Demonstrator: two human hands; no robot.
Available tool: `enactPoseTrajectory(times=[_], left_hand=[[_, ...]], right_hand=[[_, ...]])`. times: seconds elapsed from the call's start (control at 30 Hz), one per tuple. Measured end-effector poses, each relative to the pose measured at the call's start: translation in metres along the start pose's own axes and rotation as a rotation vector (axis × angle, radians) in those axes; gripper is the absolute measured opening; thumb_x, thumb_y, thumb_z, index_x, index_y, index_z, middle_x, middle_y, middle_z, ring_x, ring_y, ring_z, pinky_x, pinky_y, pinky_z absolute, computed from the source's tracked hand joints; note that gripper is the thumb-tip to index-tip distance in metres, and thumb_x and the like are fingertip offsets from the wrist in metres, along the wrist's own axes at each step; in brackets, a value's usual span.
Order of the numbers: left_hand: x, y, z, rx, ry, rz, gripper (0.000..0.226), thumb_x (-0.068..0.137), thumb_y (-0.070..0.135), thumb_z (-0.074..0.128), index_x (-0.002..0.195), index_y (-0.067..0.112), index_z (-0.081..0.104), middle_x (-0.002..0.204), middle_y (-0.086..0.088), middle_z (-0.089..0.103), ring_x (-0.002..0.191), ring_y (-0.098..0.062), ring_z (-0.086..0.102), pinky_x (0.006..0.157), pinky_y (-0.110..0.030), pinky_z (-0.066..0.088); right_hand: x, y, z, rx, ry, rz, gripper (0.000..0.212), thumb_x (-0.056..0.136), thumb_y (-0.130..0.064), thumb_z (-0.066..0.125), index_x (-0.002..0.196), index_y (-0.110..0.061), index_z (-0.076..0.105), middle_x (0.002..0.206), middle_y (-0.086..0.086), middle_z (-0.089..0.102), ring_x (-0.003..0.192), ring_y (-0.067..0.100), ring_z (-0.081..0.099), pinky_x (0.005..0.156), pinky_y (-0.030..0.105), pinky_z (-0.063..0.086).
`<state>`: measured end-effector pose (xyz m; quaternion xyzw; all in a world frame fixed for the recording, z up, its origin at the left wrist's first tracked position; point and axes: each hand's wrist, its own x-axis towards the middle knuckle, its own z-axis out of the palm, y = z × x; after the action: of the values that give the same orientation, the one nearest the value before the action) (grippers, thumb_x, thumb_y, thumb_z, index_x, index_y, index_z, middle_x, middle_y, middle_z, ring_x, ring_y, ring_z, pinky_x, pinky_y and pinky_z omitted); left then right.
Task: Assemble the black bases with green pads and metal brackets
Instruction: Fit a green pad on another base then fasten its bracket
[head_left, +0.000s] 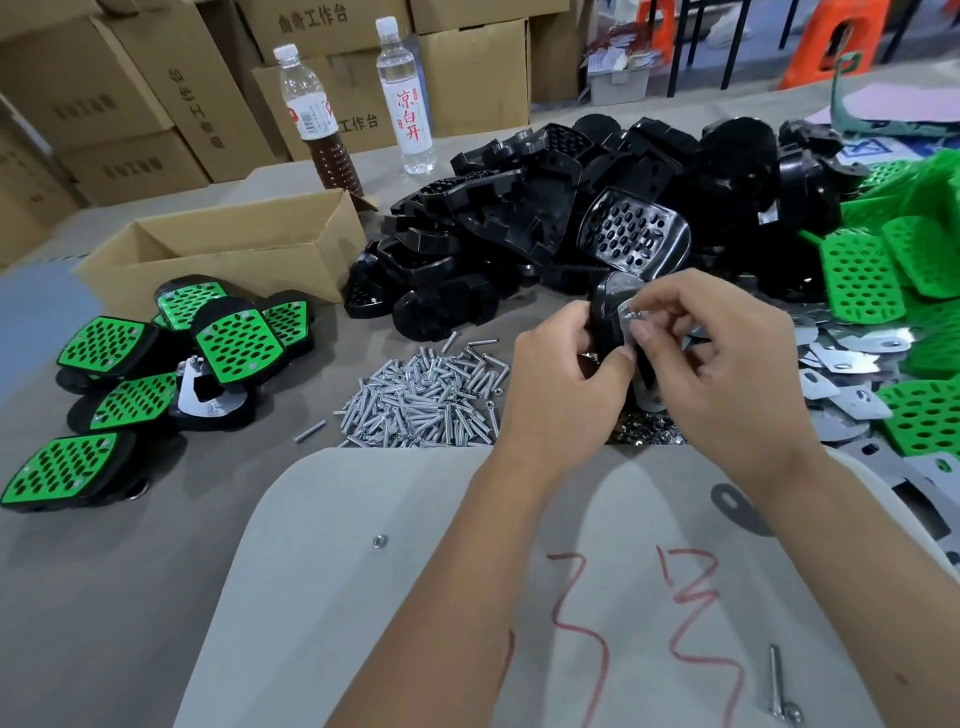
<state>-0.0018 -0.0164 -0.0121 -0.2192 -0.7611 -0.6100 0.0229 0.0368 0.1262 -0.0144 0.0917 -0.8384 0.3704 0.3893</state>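
My left hand (563, 371) grips a black base (609, 306) held up on edge above the table. A metal bracket (626, 314) lies against that base. My right hand (711, 348) pinches a small metal piece at the bracket with thumb and forefinger. Behind my hands lies a big heap of black bases (597, 208). Green pads (862, 275) are piled at the right, with loose metal brackets (841, 364) below them. Several finished bases with green pads (239, 340) sit at the left.
A pile of silver screws (426, 395) and small nuts (644, 431) lies in front of my hands. An open cardboard box (218, 254) and two bottles (405, 93) stand behind at left. A grey board (415, 597) with red marks, a loose nut (379, 541) and a bolt (777, 686) is nearest me.
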Motion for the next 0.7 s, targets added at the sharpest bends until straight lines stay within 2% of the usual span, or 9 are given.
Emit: enactPoseTrajectory(times=[0.1,0.17,0.2,0.23,0.37,0.5,0.57,0.63,0.7], left_hand=[[-0.0001,0.0003,-0.0009,-0.009,0.003,-0.03,0.017,0.088,0.02,0.061,0.102,0.019,0.07,0.083,-0.008,0.075,0.074,-0.037,0.073,0.063,-0.06,0.06],[-0.0001,0.0006,-0.002,-0.021,0.005,-0.032,0.019,0.089,0.018,0.061,0.105,0.019,0.071,0.085,-0.005,0.076,0.073,-0.035,0.074,0.063,-0.059,0.061],[-0.0003,0.0006,-0.0024,-0.031,-0.002,-0.035,0.019,0.09,0.017,0.061,0.106,0.019,0.07,0.085,-0.006,0.076,0.07,-0.037,0.073,0.061,-0.059,0.06],[-0.0003,0.0006,-0.0026,-0.034,-0.008,-0.038,0.017,0.091,0.016,0.062,0.106,0.019,0.07,0.084,-0.008,0.076,0.068,-0.039,0.072,0.058,-0.059,0.06],[-0.0003,0.0014,-0.0026,-0.014,-0.01,-0.041,0.013,0.092,0.016,0.061,0.103,0.016,0.069,0.082,-0.012,0.074,0.063,-0.04,0.07,0.054,-0.056,0.059],[-0.0005,0.0016,-0.0037,-0.018,-0.008,-0.025,0.017,0.09,0.019,0.06,0.103,0.018,0.07,0.081,-0.007,0.075,0.068,-0.037,0.072,0.059,-0.059,0.06],[-0.0006,0.0012,-0.0032,-0.01,-0.013,-0.025,0.017,0.089,0.019,0.06,0.103,0.017,0.069,0.081,-0.011,0.074,0.069,-0.042,0.07,0.059,-0.059,0.059],[-0.0006,0.0013,-0.002,0.01,-0.016,-0.022,0.015,0.088,0.019,0.06,0.101,0.017,0.068,0.08,-0.012,0.073,0.07,-0.042,0.069,0.059,-0.058,0.058],[-0.0005,0.0011,-0.0022,0.017,-0.003,-0.006,0.013,0.089,0.018,0.061,0.1,0.016,0.069,0.08,-0.008,0.074,0.072,-0.038,0.071,0.063,-0.057,0.059]], right_hand=[[0.0013,0.0034,0.0021,-0.053,0.06,0.03,0.028,0.101,-0.02,0.068,0.075,-0.011,0.062,0.066,-0.004,0.057,0.064,0.014,0.053,0.059,0.031,0.041],[0.0011,0.0037,0.0012,-0.004,0.072,0.053,0.018,0.101,-0.022,0.068,0.085,-0.015,0.066,0.07,-0.006,0.058,0.065,0.015,0.054,0.058,0.027,0.04],[0.0014,0.0027,0.0002,0.019,0.049,0.044,0.006,0.1,-0.017,0.069,0.095,-0.017,0.069,0.077,-0.007,0.06,0.07,0.014,0.056,0.06,0.023,0.042],[0.0014,0.0016,0.0006,0.018,0.03,0.027,0.006,0.099,-0.011,0.069,0.1,-0.016,0.071,0.083,-0.007,0.062,0.075,0.012,0.058,0.064,0.021,0.043],[0.0034,0.0048,0.0029,-0.052,0.022,-0.006,0.009,0.099,-0.013,0.069,0.09,-0.014,0.07,0.083,-0.007,0.064,0.08,0.006,0.058,0.069,0.019,0.042],[0.0025,0.006,0.0043,-0.058,-0.04,0.011,0.008,0.098,-0.014,0.069,0.1,-0.019,0.064,0.083,-0.008,0.058,0.078,0.008,0.055,0.069,0.018,0.041],[0.003,0.0056,0.0055,-0.066,-0.046,-0.021,0.01,0.099,-0.011,0.066,0.093,-0.017,0.061,0.082,-0.011,0.054,0.079,0.006,0.053,0.069,0.017,0.039],[0.0037,0.0033,0.0071,-0.087,-0.015,-0.003,0.021,0.103,-0.018,0.061,0.084,-0.016,0.056,0.077,-0.013,0.052,0.073,0.008,0.051,0.065,0.024,0.039],[0.0028,0.0006,0.0079,-0.072,-0.017,0.04,0.02,0.105,-0.023,0.057,0.087,-0.017,0.054,0.075,-0.012,0.056,0.071,0.01,0.053,0.064,0.031,0.042]])
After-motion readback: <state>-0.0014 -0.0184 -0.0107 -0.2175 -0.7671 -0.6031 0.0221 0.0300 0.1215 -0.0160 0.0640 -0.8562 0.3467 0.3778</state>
